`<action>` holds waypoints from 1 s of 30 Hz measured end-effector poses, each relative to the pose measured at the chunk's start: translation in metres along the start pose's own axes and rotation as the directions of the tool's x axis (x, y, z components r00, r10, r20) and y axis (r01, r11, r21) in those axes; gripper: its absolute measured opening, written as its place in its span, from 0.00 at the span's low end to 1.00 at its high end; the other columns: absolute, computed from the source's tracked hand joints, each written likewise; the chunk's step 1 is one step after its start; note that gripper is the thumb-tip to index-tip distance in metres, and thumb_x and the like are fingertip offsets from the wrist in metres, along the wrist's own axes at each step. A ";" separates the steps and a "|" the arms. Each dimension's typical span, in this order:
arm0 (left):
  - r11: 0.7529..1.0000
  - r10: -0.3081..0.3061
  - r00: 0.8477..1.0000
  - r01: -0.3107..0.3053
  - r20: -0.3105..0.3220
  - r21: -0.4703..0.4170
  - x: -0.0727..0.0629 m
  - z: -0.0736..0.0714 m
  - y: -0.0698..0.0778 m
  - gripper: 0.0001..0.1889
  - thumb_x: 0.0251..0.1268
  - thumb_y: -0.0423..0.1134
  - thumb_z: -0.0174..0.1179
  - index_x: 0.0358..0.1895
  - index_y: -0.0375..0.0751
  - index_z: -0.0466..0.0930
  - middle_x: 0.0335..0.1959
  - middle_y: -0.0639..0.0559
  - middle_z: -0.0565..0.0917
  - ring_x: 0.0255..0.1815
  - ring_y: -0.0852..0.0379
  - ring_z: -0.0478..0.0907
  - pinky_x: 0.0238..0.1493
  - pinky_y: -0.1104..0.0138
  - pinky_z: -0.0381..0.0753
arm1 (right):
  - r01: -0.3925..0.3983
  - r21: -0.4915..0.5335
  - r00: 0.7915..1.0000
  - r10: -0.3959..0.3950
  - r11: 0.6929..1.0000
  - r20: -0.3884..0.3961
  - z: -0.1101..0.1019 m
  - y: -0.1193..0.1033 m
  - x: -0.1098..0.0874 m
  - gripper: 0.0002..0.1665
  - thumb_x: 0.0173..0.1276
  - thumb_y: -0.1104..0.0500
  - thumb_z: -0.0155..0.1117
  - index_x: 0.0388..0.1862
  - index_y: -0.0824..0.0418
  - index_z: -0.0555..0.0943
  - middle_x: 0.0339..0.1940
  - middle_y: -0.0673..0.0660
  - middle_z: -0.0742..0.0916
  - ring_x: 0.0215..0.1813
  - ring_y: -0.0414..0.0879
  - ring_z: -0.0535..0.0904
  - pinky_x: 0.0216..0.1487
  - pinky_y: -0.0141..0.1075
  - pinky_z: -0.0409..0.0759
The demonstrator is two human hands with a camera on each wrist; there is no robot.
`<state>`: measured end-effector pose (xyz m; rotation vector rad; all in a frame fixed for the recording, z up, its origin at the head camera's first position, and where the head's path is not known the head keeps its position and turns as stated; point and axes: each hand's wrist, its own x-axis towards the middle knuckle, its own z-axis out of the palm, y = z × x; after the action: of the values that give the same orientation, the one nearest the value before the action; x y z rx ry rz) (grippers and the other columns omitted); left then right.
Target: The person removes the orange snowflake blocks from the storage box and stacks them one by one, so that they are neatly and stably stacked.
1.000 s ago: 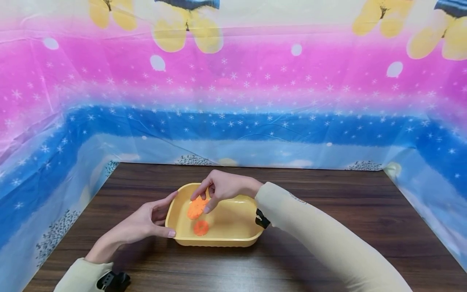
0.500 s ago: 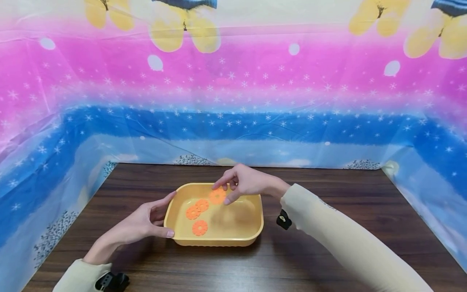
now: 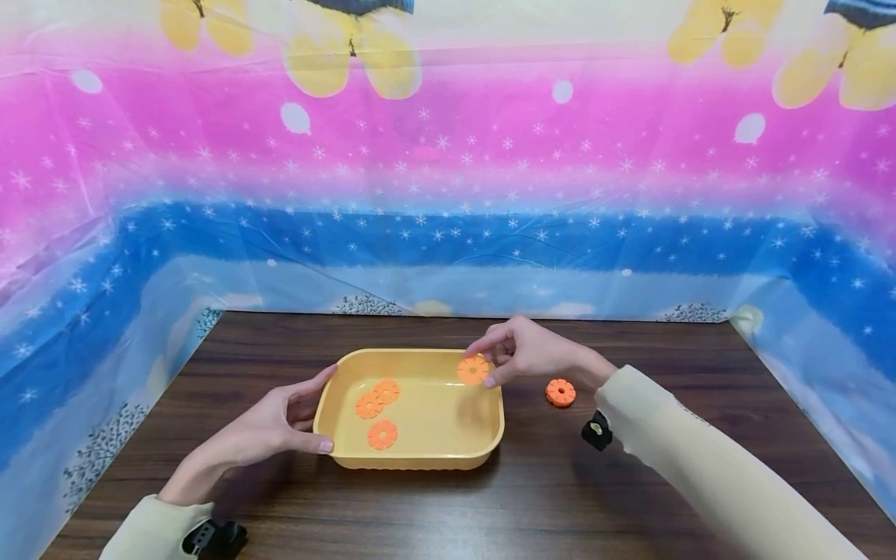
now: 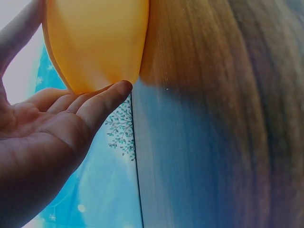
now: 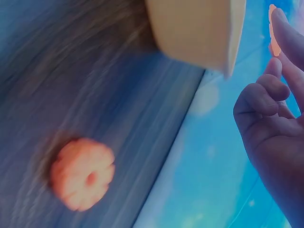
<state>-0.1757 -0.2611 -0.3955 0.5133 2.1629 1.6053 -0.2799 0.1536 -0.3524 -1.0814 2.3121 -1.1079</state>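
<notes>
On the table stands a yellow rectangular plastic tub (image 3: 420, 463). My left hand (image 3: 273, 428) grips its left end, thumb at the front corner and fingers toward the back one; the left wrist view shows the fingers (image 4: 107, 99) against the tub's outer wall. Flat orange notched discs (image 3: 382, 435) lie in its left half, two of them overlapping. Between thumb and index finger my right hand (image 3: 535, 350) pinches another orange notched disc (image 3: 473, 371), held up at the tub's back right corner. In the right wrist view this disc (image 5: 274, 31) appears edge-on.
Right of the tub, below my right wrist, sits a small stack of orange notched discs (image 3: 561, 393) on the dark wood table (image 3: 448, 513). A patterned pink and blue curtain (image 3: 448, 225) hangs along the table's back and sides.
My right hand has moved right, carrying a disc from the tub's left part to its right rim. The stack on the table has come into sight from behind my right arm. My left hand stays put.
</notes>
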 end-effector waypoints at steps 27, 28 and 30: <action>1.000 -0.014 1.000 0.013 0.003 0.018 0.000 0.000 0.003 0.58 0.61 0.32 0.75 0.86 0.39 0.41 0.83 0.29 0.49 0.77 0.31 0.63 0.67 0.61 0.78 | -0.137 0.074 0.977 0.147 0.988 -0.154 -0.020 0.068 -0.085 0.28 0.60 0.61 0.82 0.60 0.63 0.87 0.35 0.65 0.77 0.30 0.45 0.67 0.33 0.32 0.70; 1.000 -0.015 1.000 0.015 0.002 0.019 0.000 0.000 0.003 0.58 0.61 0.32 0.75 0.86 0.39 0.41 0.84 0.29 0.49 0.77 0.32 0.63 0.67 0.61 0.78 | -0.146 0.079 0.975 0.157 0.986 -0.159 -0.021 0.070 -0.087 0.28 0.60 0.62 0.82 0.60 0.64 0.87 0.36 0.64 0.77 0.30 0.45 0.67 0.33 0.32 0.70; 1.000 -0.017 1.000 0.017 -0.001 0.021 0.000 0.001 0.003 0.58 0.61 0.32 0.75 0.86 0.39 0.41 0.84 0.29 0.50 0.77 0.32 0.63 0.68 0.61 0.77 | -0.164 0.087 0.970 0.177 0.983 -0.169 -0.021 0.075 -0.091 0.28 0.59 0.63 0.82 0.60 0.64 0.87 0.37 0.63 0.78 0.30 0.44 0.67 0.32 0.31 0.70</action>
<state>-0.1748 -0.2599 -0.3926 0.4991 2.1806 1.5756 -0.2701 0.2641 -0.3980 -0.7688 2.4247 -1.2525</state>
